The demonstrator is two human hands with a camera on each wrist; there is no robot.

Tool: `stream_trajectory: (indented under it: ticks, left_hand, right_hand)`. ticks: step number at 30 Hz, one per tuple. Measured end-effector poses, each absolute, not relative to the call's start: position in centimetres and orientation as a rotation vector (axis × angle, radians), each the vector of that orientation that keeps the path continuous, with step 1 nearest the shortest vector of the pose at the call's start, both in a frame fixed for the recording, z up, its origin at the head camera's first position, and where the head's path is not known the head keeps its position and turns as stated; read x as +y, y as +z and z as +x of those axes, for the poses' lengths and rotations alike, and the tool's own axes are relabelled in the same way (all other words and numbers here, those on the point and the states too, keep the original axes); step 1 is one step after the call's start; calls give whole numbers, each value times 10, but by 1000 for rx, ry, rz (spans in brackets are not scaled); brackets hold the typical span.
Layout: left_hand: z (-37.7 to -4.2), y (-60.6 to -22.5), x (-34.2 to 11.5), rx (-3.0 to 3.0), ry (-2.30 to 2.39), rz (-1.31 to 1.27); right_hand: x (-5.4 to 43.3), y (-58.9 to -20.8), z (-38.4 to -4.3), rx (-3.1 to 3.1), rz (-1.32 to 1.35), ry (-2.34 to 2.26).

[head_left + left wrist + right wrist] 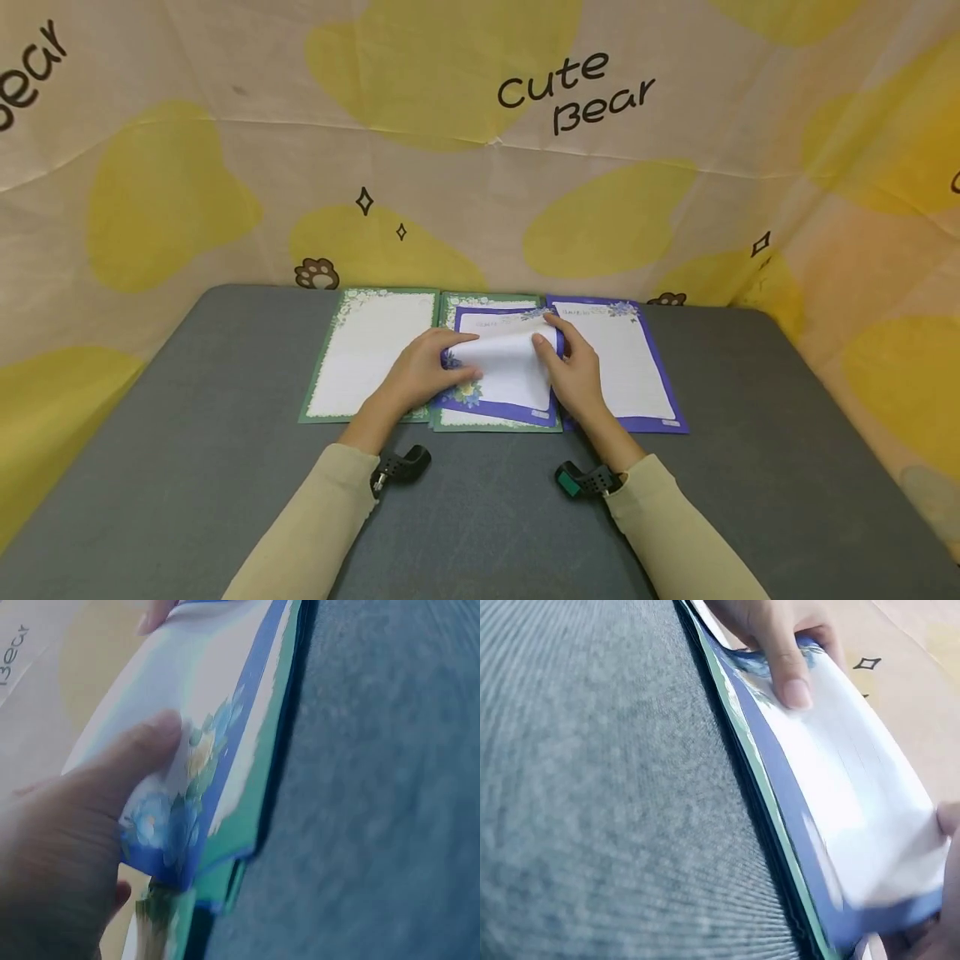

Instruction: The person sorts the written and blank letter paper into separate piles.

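Head view: both hands clamped on one purple-bordered sheet (pixel 513 379), left hand (pixel 423 371) at left edge, right hand (pixel 577 371) at right edge. Sheet bowed, sits over middle green-bordered sheet (pixel 491 423) on gray desk (pixel 480 525). Left wrist view: thumb on sheet face beside blue flowers (pixel 154 821). Second green-bordered sheet (pixel 363 354) flat at left, second purple-bordered sheet (pixel 626 358) flat at right. Printed cloth (pixel 450 192) behind desk.
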State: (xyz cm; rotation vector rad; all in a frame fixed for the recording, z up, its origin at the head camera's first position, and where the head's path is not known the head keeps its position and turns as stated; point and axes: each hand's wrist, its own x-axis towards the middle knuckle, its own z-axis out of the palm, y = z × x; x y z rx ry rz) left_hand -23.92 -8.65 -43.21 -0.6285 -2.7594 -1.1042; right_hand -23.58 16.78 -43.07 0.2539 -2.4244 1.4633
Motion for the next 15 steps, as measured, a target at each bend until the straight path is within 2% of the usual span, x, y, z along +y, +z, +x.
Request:
stream_trajectory:
  ticks: [8, 11, 15]
  left_hand:
    - [-237, -434, -77, -2766, -1117, -716]
    - [-236, -433, -76, -2757, -1155, -645]
    - [-237, -431, -77, -2634, -1395, -426]
  right_hand:
    - [160, -411, -226, -2310, 247, 1758]
    - [158, -402, -220, -2318, 259, 1764]
    - [163, -410, -228, -2300, 257, 1785]
